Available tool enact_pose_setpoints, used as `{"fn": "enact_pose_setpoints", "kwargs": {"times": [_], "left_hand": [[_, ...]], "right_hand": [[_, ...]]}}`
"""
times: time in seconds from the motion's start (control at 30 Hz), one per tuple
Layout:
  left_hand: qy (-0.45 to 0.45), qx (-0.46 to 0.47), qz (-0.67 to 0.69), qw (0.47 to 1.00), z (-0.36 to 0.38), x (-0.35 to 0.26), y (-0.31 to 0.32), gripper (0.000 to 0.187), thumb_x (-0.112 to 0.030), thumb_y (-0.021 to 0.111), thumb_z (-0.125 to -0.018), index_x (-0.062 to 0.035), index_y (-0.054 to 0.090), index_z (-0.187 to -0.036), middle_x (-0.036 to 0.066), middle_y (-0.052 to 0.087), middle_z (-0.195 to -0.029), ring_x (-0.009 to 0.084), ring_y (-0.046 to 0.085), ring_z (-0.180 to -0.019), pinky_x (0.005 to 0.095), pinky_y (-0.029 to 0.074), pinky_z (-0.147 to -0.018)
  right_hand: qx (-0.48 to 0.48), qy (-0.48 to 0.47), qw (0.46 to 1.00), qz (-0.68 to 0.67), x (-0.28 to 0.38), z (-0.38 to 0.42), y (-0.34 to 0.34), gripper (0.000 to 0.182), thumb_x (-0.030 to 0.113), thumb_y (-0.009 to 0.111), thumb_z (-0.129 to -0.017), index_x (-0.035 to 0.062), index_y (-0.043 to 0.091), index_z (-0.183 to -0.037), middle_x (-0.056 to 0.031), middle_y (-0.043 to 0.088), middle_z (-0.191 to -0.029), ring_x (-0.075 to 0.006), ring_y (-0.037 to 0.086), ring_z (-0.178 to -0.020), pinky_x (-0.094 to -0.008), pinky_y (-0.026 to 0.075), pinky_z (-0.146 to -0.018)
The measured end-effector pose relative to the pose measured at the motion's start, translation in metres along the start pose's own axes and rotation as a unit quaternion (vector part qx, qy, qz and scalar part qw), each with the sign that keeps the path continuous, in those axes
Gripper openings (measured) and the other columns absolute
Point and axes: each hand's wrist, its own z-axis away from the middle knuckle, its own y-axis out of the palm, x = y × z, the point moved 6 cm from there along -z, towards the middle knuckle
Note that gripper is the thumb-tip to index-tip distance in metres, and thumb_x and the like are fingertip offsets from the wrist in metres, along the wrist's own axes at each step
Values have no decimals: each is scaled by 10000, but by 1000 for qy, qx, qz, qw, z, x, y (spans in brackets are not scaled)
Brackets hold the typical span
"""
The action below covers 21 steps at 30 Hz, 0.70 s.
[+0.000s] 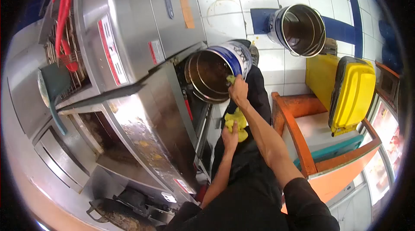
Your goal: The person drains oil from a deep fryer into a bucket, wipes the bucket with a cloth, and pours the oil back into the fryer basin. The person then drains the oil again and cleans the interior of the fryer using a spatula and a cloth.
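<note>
**Tilted Pail Reached Into While Yellow Cloth Is Gripped Below**

A blue-and-white metal pail (pixel 235 60) is tilted beside the open lower section of a stainless-steel cabinet (pixel 147 118), with its ribbed, brown-stained interior exposed. A small yellow-green wad (pixel 231 79) is pinched in the closed fingers of the right hand (pixel 239 91), at the near edge of the pail's mouth. A larger crumpled yellow cloth (pixel 237 119) is gripped by the left hand (pixel 231 137), over the dark-trousered legs (pixel 258 97); part of it is bunched between the fingers and the rest is spread around them. The two hands are held apart.

Near the pail, a shoe (pixel 254 54) is partly seen. Farther off, a second metal pail (pixel 302 30) is stood upright on the white-tiled floor (pixel 270 64), its interior dark. Close to it, a yellow bin (pixel 355 92) is placed next to an orange frame (pixel 298 144), inside which a teal panel (pixel 335 149) is seen. At the far left, red handles (pixel 65 15) are attached to wire baskets (pixel 75 69), and a blackened pan (pixel 119 214) is partly visible at the lower edge.
</note>
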Motion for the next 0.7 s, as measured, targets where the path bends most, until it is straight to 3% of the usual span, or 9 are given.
{"fn": "enact_pose_setpoints", "kwargs": {"times": [0.17,0.33,0.43,0.47,0.5,0.53,0.57,0.63,0.7], "left_hand": [[-17,-5,29,999,1,-8,-7,417,-333,586,-933,71,613,-1034,182,678,-948,267,651,-880,375,481,-773],[6,-35,87,996,20,-31,-33,447,-348,567,-939,76,598,-1075,187,665,-1013,272,640,-937,365,476,-819],[40,-85,89,992,29,-53,-40,478,-372,514,-968,70,566,-1145,197,638,-1085,279,623,-981,371,470,-847],[33,-75,144,986,29,-53,-32,507,-395,466,-984,63,541,-1186,201,617,-1125,286,607,-1012,378,457,-876],[25,-66,198,978,31,-53,-24,536,-419,419,-1001,57,515,-1228,206,596,-1164,294,590,-1044,385,445,-904],[25,4,161,987,37,-68,-14,586,-455,335,-1017,43,463,-1298,204,533,-1264,294,519,-1160,385,377,-997],[28,1,164,986,41,-64,-2,586,-455,335,-1017,43,463,-1298,204,533,-1264,294,519,-1160,385,377,-997],[-16,110,311,944,46,-45,38,572,-418,314,-1023,42,421,-1345,216,526,-1295,311,499,-1207,368,375,-1004],[15,151,229,961,65,-79,24,540,-406,329,-1021,31,461,-1309,201,553,-1244,313,521,-1163,372,390,-978]], "right_hand": [[8,9,1000,26,-9,3,-3,289,62,674,-737,-21,500,-952,-282,634,-866,-456,625,-848,-508,503,-763],[13,-16,999,-37,-19,28,-57,380,200,723,-773,29,557,-1070,-245,660,-946,-413,635,-918,-485,502,-770],[92,-15,991,-99,-20,84,-104,384,236,715,-809,15,563,-1085,-213,674,-928,-350,663,-895,-415,512,-787],[125,-14,981,-151,-22,105,-112,385,248,705,-833,8,565,-1099,-191,684,-920,-304,679,-878,-386,514,-796],[203,11,945,-256,-23,127,-109,395,266,673,-885,-4,557,-1150,-140,675,-1014,-191,638,-937,-335,494,-846],[248,16,913,-324,-16,150,-111,421,272,651,-912,-4,535,-1207,-106,629,-1113,-153,569,-1031,-322,465,-900],[258,51,890,-372,-12,170,-108,450,269,658,-909,-6,513,-1235,-103,603,-1141,-172,552,-1079,-320,447,-932],[182,45,900,-395,-12,174,-125,441,219,667,-902,-3,502,-1246,-91,612,-1100,-163,570,-1039,-309,456,-919],[197,60,889,-409,-26,166,-132,423,180,670,-892,-3,509,-1238,-86,614,-1093,-157,577,-1022,-299,461,-908]]}}
